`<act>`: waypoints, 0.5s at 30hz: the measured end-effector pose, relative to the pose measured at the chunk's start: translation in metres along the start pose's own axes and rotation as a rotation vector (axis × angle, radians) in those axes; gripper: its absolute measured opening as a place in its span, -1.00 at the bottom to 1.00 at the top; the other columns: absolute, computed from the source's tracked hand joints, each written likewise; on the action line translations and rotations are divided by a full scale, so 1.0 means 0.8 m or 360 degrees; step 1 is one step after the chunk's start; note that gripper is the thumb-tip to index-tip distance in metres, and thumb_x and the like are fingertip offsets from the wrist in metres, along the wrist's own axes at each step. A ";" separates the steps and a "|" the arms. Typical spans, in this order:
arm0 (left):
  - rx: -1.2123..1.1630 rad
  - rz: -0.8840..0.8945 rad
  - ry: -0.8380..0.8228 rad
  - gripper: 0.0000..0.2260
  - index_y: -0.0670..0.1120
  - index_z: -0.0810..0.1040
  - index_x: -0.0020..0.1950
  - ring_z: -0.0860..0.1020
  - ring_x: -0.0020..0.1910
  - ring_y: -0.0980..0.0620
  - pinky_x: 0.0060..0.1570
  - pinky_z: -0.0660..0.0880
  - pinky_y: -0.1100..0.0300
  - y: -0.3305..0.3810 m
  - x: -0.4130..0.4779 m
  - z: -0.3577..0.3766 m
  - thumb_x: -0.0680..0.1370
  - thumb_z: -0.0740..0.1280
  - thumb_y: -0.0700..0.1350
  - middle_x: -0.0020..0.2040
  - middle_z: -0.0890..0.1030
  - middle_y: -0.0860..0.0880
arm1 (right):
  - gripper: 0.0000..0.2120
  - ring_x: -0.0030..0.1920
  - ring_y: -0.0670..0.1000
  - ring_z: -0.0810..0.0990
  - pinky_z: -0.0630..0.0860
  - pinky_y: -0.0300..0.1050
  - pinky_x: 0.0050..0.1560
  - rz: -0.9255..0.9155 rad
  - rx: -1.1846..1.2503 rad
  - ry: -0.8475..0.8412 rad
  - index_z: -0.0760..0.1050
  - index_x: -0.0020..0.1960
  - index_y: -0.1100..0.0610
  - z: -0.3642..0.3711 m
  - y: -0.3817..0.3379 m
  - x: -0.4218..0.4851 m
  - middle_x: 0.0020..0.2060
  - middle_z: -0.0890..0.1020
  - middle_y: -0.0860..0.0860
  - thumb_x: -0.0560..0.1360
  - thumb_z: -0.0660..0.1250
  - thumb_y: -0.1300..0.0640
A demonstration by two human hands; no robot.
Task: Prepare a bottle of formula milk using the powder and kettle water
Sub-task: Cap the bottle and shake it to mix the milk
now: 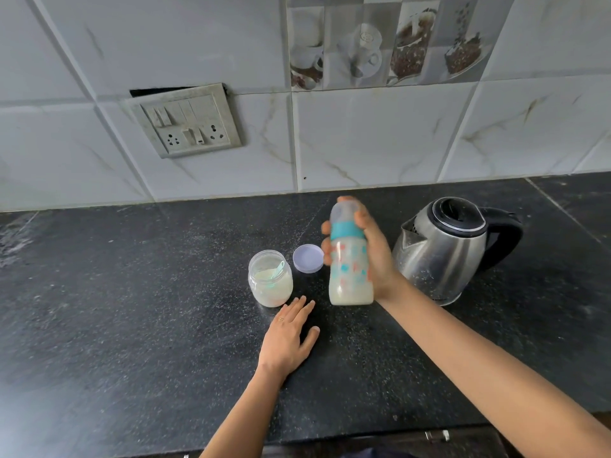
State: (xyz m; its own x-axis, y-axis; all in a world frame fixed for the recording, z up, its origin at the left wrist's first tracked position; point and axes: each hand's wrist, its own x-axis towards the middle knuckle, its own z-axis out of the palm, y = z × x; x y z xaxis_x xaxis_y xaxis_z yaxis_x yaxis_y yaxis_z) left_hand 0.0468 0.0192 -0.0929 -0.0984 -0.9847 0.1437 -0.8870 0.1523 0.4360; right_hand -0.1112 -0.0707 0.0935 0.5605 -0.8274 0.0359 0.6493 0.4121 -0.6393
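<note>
My right hand (375, 259) grips the bottle (350, 262) around its middle, fingers curled round the printed side. The bottle is upright, its clear cap and teal collar on, with milky liquid in its lower part; it looks a little blurred, and I cannot tell whether its base touches the worktop (132, 309). My left hand (291, 335) lies flat on the worktop, fingers straight, fingertips just beside the open powder jar (270, 285). A scoop (280, 266) sits inside the jar. The jar's lid (308, 258) lies between jar and bottle. The steel kettle (446, 249) stands just right of my right hand, lid shut.
</note>
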 end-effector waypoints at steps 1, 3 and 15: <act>0.0005 0.0000 0.0000 -0.49 0.03 0.25 0.53 0.11 0.54 0.14 0.45 -0.20 0.34 0.000 0.000 0.000 0.61 0.11 0.17 0.54 0.24 0.02 | -0.71 -0.37 0.09 0.57 0.54 -0.12 -0.37 -0.0032 -0.0101 -0.0071 0.50 0.12 0.07 0.002 0.002 -0.005 -0.18 0.56 0.14 0.42 0.36 0.02; 0.0000 0.0004 0.0007 -0.48 0.03 0.25 0.53 0.11 0.53 0.14 0.46 -0.19 0.34 0.001 0.001 0.000 0.60 0.09 0.18 0.54 0.25 0.02 | -0.68 -0.36 0.08 0.57 0.54 -0.12 -0.36 -0.0076 -0.0110 -0.0028 0.54 0.08 0.07 0.005 -0.007 0.000 -0.20 0.57 0.13 0.37 0.41 -0.02; -0.0023 -0.0019 -0.0003 -0.45 0.05 0.24 0.53 0.11 0.54 0.12 0.49 -0.14 0.30 0.001 0.000 0.001 0.58 0.04 0.22 0.54 0.23 0.02 | -0.50 -0.34 0.02 0.58 0.55 -0.15 -0.36 -0.0143 0.0116 0.0168 0.55 -0.03 0.16 -0.012 -0.024 0.008 -0.23 0.58 0.07 0.14 0.57 -0.04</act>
State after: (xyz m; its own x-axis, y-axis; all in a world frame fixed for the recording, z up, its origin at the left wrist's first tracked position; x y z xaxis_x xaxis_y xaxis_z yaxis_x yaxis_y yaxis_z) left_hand 0.0459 0.0192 -0.0934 -0.0885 -0.9866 0.1369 -0.8814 0.1416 0.4507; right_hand -0.1249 -0.0875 0.0989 0.4437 -0.8961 0.0070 0.7322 0.3580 -0.5794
